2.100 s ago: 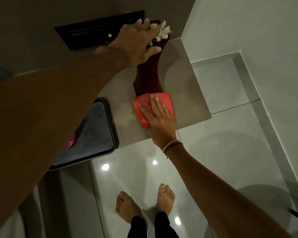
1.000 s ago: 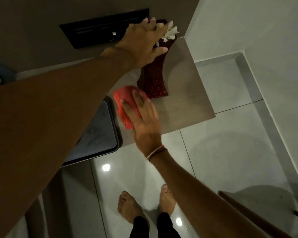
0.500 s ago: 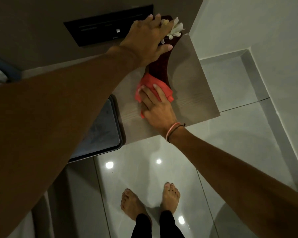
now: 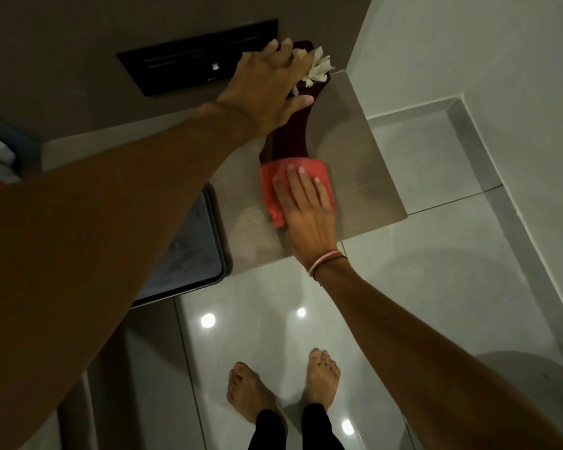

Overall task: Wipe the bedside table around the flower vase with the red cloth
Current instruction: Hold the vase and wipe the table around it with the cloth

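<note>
A tall dark red vase (image 4: 290,138) with white flowers (image 4: 317,68) stands on the pale wood bedside table (image 4: 364,164), near its back edge. My left hand (image 4: 268,89) rests over the vase's top, gripping its rim beside the flowers. The red cloth (image 4: 273,190) lies flat on the table right in front of the vase's base. My right hand (image 4: 306,212) presses flat on the cloth, fingers spread and pointing toward the vase.
A dark switch panel (image 4: 189,66) is set in the wall behind the table. A dark tray-like object (image 4: 189,254) sits left of the table, lower down. Glossy floor tiles (image 4: 436,287) and my bare feet (image 4: 283,384) lie below; a white wall stands to the right.
My right hand slid the cloth from the table's left front to the middle, right in front of the vase base. My left hand stayed on the vase top.
</note>
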{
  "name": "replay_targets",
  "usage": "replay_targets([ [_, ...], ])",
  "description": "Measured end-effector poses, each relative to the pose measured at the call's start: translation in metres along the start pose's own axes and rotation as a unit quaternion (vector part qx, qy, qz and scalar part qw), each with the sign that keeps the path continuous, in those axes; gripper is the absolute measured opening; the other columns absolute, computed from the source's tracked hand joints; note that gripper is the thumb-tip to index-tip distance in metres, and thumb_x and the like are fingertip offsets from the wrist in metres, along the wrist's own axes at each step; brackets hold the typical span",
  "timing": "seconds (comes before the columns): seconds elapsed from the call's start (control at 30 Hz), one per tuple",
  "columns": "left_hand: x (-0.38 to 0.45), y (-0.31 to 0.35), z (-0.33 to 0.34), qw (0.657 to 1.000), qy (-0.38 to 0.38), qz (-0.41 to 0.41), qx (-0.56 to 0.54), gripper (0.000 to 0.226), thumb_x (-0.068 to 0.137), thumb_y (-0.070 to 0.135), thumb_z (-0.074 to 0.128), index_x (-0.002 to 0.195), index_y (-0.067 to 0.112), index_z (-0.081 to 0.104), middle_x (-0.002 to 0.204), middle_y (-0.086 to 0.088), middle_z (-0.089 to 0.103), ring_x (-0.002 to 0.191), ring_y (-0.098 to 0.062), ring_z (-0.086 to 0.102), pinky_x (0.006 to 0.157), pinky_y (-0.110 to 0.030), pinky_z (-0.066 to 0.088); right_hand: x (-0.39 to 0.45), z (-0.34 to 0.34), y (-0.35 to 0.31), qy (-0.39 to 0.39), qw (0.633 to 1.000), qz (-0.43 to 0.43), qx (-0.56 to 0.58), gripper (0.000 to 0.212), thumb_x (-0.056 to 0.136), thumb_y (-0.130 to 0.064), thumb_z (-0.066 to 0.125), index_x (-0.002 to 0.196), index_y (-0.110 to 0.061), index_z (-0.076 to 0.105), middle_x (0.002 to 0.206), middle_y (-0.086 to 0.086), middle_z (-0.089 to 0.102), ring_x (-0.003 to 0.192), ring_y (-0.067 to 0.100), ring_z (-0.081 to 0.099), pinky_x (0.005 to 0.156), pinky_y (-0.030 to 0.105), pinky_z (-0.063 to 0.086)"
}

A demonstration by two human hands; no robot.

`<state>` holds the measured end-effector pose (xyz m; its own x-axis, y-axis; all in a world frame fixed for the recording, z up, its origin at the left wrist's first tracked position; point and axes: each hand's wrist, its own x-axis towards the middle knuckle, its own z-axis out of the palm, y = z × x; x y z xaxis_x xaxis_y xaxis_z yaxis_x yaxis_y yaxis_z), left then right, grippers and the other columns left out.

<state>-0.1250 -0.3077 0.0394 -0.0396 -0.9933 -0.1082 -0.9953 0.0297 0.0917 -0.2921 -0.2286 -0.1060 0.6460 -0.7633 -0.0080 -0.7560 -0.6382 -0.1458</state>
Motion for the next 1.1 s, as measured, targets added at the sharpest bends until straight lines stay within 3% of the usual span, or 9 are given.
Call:
replay_targets([
  [0.07, -0.003, 0.001, 0.002, 1.0, 0.001, 0.006, 0.004, 0.07, 0.104, 0.045, 0.042, 0.161, 0.015, 0.015, 0.169, -0.019, 0.017, 0.158, -0.037, 0.014, 0.127, -0.056, 0.018, -0.002, 0.009, -0.004, -0.095, 0.995, -0.014, -0.02, 0.069, 0.099, -0.028, 0.049, 0.158, -0.016, 0.015, 0.168, 0.015, 0.01, 0.156, 0.034, 0.008, 0.125, 0.054, 0.01],
  [0.17, -0.009, 0.004, 0.005, 1.0, 0.001, 0.009, 0.013, 0.07, 0.104, 0.046, 0.04, 0.162, 0.018, 0.013, 0.17, -0.018, 0.014, 0.158, -0.036, 0.012, 0.128, -0.056, 0.016, -0.018, 0.011, -0.007, -0.117, 0.993, -0.008, -0.004, 0.065, 0.096, -0.031, 0.051, 0.155, -0.018, 0.027, 0.164, 0.013, 0.029, 0.153, 0.032, 0.022, 0.126, 0.052, 0.01],
  [0.33, -0.02, 0.015, 0.015, 1.0, 0.012, -0.008, 0.012, 0.069, 0.104, 0.048, 0.039, 0.162, 0.027, 0.009, 0.172, -0.015, 0.009, 0.16, -0.033, 0.007, 0.129, -0.056, 0.012, -0.051, -0.009, -0.017, 0.043, 0.968, 0.097, 0.228, 0.054, 0.09, -0.023, 0.045, 0.142, -0.011, 0.05, 0.145, 0.016, 0.057, 0.134, 0.034, 0.053, 0.113, 0.05, 0.042],
  [0.43, -0.033, 0.026, 0.028, 0.999, 0.029, -0.014, 0.021, 0.069, 0.103, 0.05, 0.039, 0.162, 0.03, 0.01, 0.172, -0.014, 0.007, 0.16, -0.032, 0.005, 0.13, -0.054, 0.009, -0.071, -0.02, -0.019, 0.121, 0.901, 0.187, 0.371, 0.05, 0.083, -0.009, 0.051, 0.133, -0.012, 0.053, 0.119, 0.012, 0.07, 0.099, 0.028, 0.068, 0.086, 0.04, 0.059],
  [0.6, -0.044, 0.039, 0.043, 0.998, 0.046, -0.032, 0.03, 0.068, 0.103, 0.05, 0.039, 0.162, 0.03, 0.011, 0.172, -0.016, 0.007, 0.16, -0.033, 0.006, 0.129, -0.054, 0.008, -0.088, -0.028, -0.009, 0.152, 0.791, 0.275, 0.526, 0.026, 0.091, -0.012, 0.056, 0.117, -0.012, 0.063, 0.095, -0.012, 0.071, 0.088, -0.002, 0.068, 0.078, 0.013, 0.054],
  [0.8, -0.059, 0.047, 0.033, 0.998, 0.047, -0.032, 0.003, 0.076, 0.1, 0.055, 0.045, 0.162, 0.03, 0.01, 0.172, -0.016, 0.007, 0.16, -0.031, 0.005, 0.129, -0.05, 0.007, -0.096, -0.034, 0.005, 0.083, 0.598, 0.396, 0.692, 0.047, 0.067, -0.009, 0.062, 0.113, -0.015, 0.07, 0.107, 0.002, 0.075, 0.103, 0.026, 0.068, 0.083, 0.037, 0.055],
  [0.9, -0.089, 0.044, 0.024, 0.986, 0.137, -0.071, -0.066, 0.088, 0.094, 0.064, 0.046, 0.163, 0.022, 0.011, 0.171, -0.016, 0.01, 0.16, -0.03, 0.009, 0.13, -0.05, 0.014, -0.088, -0.043, 0.007, 0.028, 0.503, 0.396, 0.767, 0.058, 0.068, -0.006, 0.061, 0.126, -0.007, 0.064, 0.118, 0.013, 0.072, 0.109, 0.031, 0.067, 0.093, 0.044, 0.055],
  [1.0, -0.136, 0.036, 0.035, 0.902, 0.234, -0.189, -0.309, 0.082, 0.095, 0.062, 0.048, 0.16, 0.018, 0.024, 0.164, -0.01, 0.036, 0.152, -0.021, 0.034, 0.122, -0.032, 0.031, -0.077, -0.053, 0.003, -0.059, 0.477, 0.365, 0.797, 0.045, 0.081, -0.004, 0.059, 0.125, -0.008, 0.066, 0.112, 0.008, 0.074, 0.102, 0.025, 0.07, 0.081, 0.036, 0.06],
  [1.1, -0.182, 0.023, 0.061, 0.723, 0.151, -0.33, -0.588, 0.05, 0.091, 0.066, 0.054, 0.127, 0.034, 0.067, 0.118, 0.009, 0.075, 0.103, -0.001, 0.07, 0.092, -0.023, 0.058, -0.055, -0.061, -0.013, -0.15, 0.471, 0.345, 0.798, 0.048, 0.085, -0.006, 0.061, 0.133, -0.005, 0.059, 0.111, 0.007, 0.073, 0.096, 0.021, 0.072, 0.078, 0.034, 0.062],
])
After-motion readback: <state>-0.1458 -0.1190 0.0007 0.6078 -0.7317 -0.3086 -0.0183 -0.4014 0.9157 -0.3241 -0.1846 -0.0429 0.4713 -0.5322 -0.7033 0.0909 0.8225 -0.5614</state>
